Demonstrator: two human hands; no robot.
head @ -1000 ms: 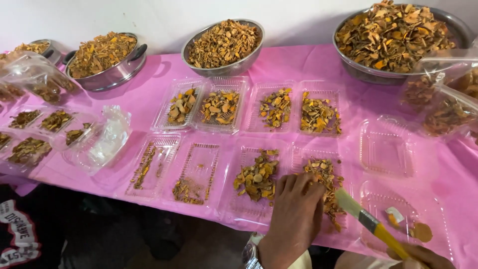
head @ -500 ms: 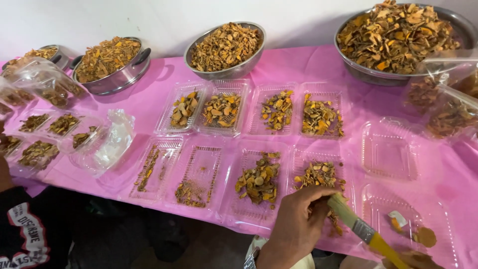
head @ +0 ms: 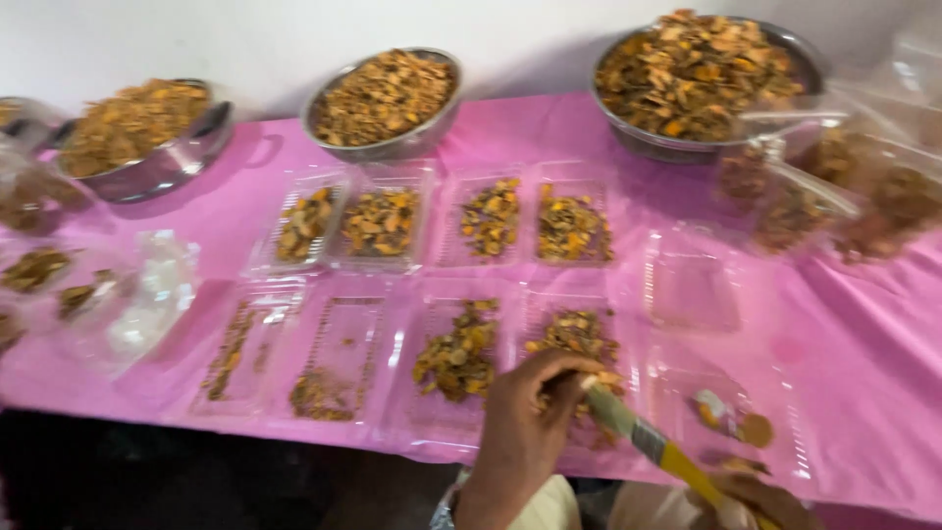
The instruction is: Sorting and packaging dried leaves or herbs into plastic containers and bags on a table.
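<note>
Three round steel bowls heaped with dried orange-brown chips stand along the far edge of the pink plastic-covered table (head: 863,324): one at ten o'clock (head: 142,137), one at twelve (head: 385,103), the largest at one o'clock (head: 702,83). Below them lie two rows of clear plastic clamshell trays, most holding small piles of the same chips. The person's left hand (head: 520,432) reaches in from six o'clock, fingers bunched and curled down onto the chip-filled clear tray (head: 579,358) in the near row; whether it pinches any pieces I cannot tell, as the blur hides the fingertips. The right hand (head: 751,501), low at five o'clock, is closed around the yellow handle of a flat paintbrush (head: 653,447), whose bristle end slants up toward eleven o'clock and lies just beside the left hand's fingers. At four o'clock a near-empty clear tray (head: 726,417) holds a small round brown piece.
</note>
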